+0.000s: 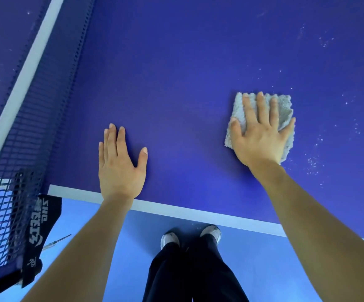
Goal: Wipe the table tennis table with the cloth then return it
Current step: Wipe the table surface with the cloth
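A folded grey fluffy cloth (285,107) lies flat on the dark blue table tennis table (176,83). My right hand (261,134) presses on it with straight, spread fingers, covering most of it. My left hand (120,164) rests flat on the bare table surface near the white edge line (176,209), about a hand's width to the left of the cloth. White dust specks (313,162) dot the surface right of the cloth and toward the far right.
The dark net (35,118) with its white top band runs diagonally on the left, ending at a black net post clamp (39,232) at the table's side. Below the edge are the light blue floor and my legs and shoes (189,238).
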